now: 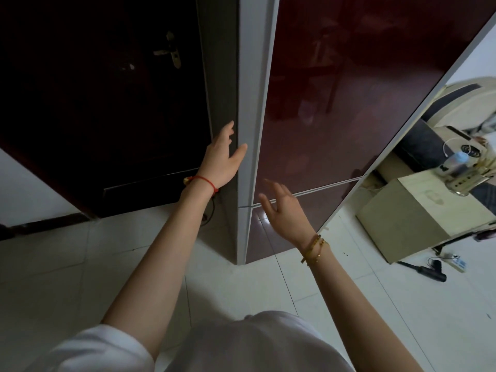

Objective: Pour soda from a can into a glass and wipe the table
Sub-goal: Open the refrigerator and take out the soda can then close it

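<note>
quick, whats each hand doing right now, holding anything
Left hand: open, holding nothing, fingers at the grey edge of the fridge.
Right hand: open, holding nothing, in front of the dark red fridge front; contact cannot be told.

Glossy dark-red fridge door [349,103] with matt grey edge trim [255,103], shiny white floor tiles [375,304], dark varnished wooden door [107,103]

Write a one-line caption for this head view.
Left hand at the edge of the dark red fridge, right hand open beside it.
</note>
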`<state>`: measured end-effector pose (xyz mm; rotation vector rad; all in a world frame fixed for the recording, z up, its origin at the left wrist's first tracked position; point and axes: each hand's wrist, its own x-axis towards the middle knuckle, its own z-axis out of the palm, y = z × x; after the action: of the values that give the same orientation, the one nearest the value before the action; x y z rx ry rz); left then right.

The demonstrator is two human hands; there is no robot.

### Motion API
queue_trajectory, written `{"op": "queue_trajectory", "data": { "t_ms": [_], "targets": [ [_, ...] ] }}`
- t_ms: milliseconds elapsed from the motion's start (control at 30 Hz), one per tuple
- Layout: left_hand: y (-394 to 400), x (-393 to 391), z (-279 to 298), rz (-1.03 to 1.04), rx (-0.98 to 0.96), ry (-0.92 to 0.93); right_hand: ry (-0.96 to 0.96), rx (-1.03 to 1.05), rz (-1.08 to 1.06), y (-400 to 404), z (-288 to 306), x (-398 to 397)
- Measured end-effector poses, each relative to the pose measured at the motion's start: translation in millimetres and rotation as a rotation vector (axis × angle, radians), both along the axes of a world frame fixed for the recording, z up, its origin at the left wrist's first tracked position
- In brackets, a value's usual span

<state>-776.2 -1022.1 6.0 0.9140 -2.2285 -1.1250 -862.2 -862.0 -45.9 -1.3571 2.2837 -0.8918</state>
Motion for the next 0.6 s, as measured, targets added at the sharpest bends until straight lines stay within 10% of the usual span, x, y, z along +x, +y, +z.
{"op": "queue_trajectory", "data": {
  "t_ms": [600],
  "targets": [
    [-16.5,-18.0,-7.8,0.014,0.149,0.037,-0.046,-0.081,0.025,-40.2,-7.9,-8.0]
  ]
}}
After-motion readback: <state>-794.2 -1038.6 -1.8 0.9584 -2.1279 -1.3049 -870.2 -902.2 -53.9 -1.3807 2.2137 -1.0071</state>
